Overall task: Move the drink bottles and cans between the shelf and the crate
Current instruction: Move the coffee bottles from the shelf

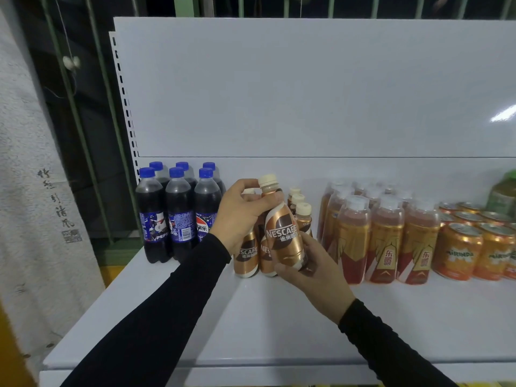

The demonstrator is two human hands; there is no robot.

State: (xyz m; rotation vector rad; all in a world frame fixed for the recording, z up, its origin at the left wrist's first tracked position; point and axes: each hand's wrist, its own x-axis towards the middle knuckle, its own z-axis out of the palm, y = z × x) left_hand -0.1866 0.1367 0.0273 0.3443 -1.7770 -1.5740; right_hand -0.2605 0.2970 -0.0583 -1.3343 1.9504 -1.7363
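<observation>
Two black sleeves (156,317) reach in from the near edge, over the white shelf (251,325). Both hands hold one coffee bottle (283,233) just above the shelf, in front of the other coffee bottles (247,254). It is a small bottle with a cream cap, a gold and brown wrap, and the word NESCAFE in white. It leans a little to the left at the top.

At the far left of the shelf stand six cola bottles (178,210) with blue caps, close to the shelf's left edge. Next to them come the coffee bottles, in a tight bunch behind the hands. To the right stands a block of orange tea bottles (385,238) with clear caps. Then come orange soda cans (458,252), and a green bottle (502,196) at the far right edge of the view.

All the drinks sit near the back wall (307,88). The near half of the shelf is bare and white, with lots of room for the arms.

The left hand (240,216) grips the bottle's neck, with its thumb and fingers curled around it just under the cap. The right hand (310,269) cups the bottom of the bottle, with its fingers wrapped around the base.
</observation>
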